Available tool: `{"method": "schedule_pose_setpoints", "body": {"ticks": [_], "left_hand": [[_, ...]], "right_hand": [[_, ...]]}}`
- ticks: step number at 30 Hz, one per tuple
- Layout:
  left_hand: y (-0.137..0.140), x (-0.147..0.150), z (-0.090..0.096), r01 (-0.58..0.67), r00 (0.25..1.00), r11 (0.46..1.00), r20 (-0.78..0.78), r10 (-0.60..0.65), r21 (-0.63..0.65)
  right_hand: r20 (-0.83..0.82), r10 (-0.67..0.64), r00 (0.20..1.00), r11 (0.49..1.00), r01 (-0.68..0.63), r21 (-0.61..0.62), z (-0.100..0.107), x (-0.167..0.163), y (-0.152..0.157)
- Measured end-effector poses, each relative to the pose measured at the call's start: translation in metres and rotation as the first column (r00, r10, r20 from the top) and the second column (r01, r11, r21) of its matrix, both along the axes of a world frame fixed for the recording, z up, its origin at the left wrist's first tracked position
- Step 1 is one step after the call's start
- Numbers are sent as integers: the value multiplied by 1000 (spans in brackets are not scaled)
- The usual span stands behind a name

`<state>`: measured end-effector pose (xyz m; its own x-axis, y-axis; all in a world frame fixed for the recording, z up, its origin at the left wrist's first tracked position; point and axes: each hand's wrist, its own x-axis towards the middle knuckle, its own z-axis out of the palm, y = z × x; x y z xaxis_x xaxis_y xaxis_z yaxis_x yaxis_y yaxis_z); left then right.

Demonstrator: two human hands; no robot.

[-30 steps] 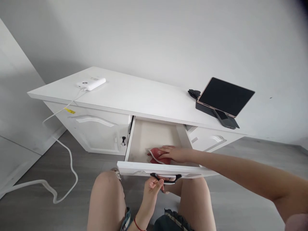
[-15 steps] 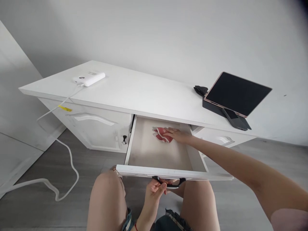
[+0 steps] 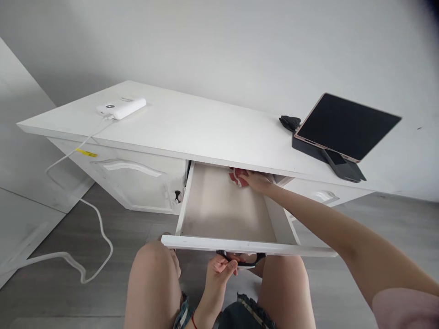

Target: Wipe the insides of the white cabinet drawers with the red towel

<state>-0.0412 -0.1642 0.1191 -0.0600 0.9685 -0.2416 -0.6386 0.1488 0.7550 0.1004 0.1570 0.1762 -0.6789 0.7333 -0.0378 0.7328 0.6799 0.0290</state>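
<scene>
My left hand (image 3: 221, 269) is closed around the black drawer handle (image 3: 252, 261) on the front of the white drawer (image 3: 226, 214), which is pulled out above my knees. Reaching far into the drawer, my right hand (image 3: 257, 181) rests its outstretched fingers on a red item with white edging (image 3: 237, 177). This looks like a small folded cloth or soft packet; I cannot tell which. It lies on the drawer bottom at the back, partly covered by my fingers and by the desk edge.
The white desk top (image 3: 192, 123) overhangs the drawer. On it are a white power bank (image 3: 123, 108) with a trailing white cable (image 3: 99, 219), a dark-screened tablet (image 3: 350, 125) on a black stand, a phone (image 3: 339, 163) and a black crumpled item (image 3: 290, 122). A cupboard door (image 3: 137, 183) stands left.
My right hand and the red item have moved farther back in the drawer. My left hand keeps its hold on the handle. The view has shifted slightly.
</scene>
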Motion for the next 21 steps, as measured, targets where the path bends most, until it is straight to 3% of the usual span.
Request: {"method": "schedule_pose_setpoints", "body": {"ticks": [5,8,11,16,21], "left_hand": [[-2,1,-2,-1,1000,999,-15,2,37],[-3,-1,1,2,999,998,-54,1,57],[-3,-2,2,-9,998,998,-59,12,64],[-2,-3,2,-22,993,997,-112,31,79],[-3,-3,4,-32,985,996,-163,46,88]], "right_hand": [[328,22,944,988,29,-150,27,-10,-17],[309,122,943,973,-53,-224,38,-5,-39],[273,261,926,921,-154,-358,42,5,-67],[184,312,932,782,-142,-607,41,14,-105],[162,241,957,547,4,-837,49,8,-122]]}}
